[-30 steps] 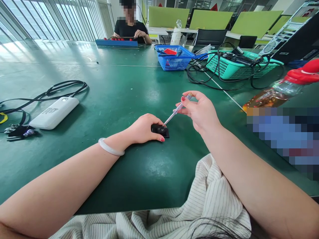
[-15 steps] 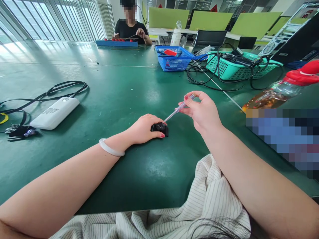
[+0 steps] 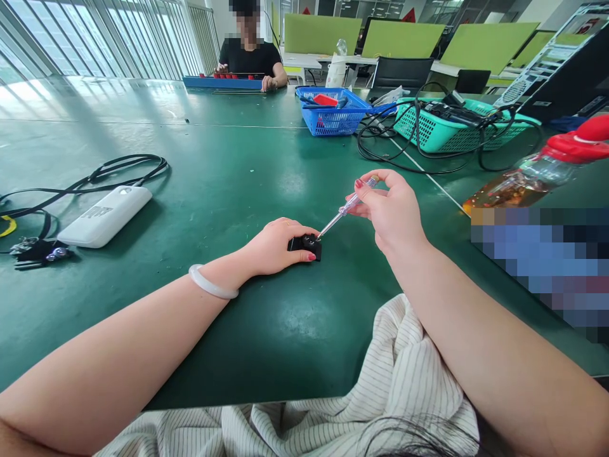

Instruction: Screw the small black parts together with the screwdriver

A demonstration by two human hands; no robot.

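On the green table, my left hand (image 3: 278,247) grips a small black part (image 3: 311,244) between thumb and fingers, holding it against the tabletop. The part has a raised round piece on top; its left side is hidden under my palm. My right hand (image 3: 394,206) pinches the handle of a clear screwdriver (image 3: 351,204) with a thin metal shaft. Tilted down to the left, the screwdriver has its tip at the right side of the round piece. Whether the tip touches it I cannot tell.
A white power bank (image 3: 107,216) with black cables lies at left. Farther back stand a blue basket (image 3: 333,120) and a teal basket (image 3: 457,136) with cables. A red-lidded bottle (image 3: 533,168) lies at right. Across the table, a person (image 3: 250,60) sits behind a blue tray (image 3: 223,83).
My right hand and the screwdriver have shifted slightly right, moving the tip from the round piece's top to its right side. The person opposite has lowered one hand to the table.
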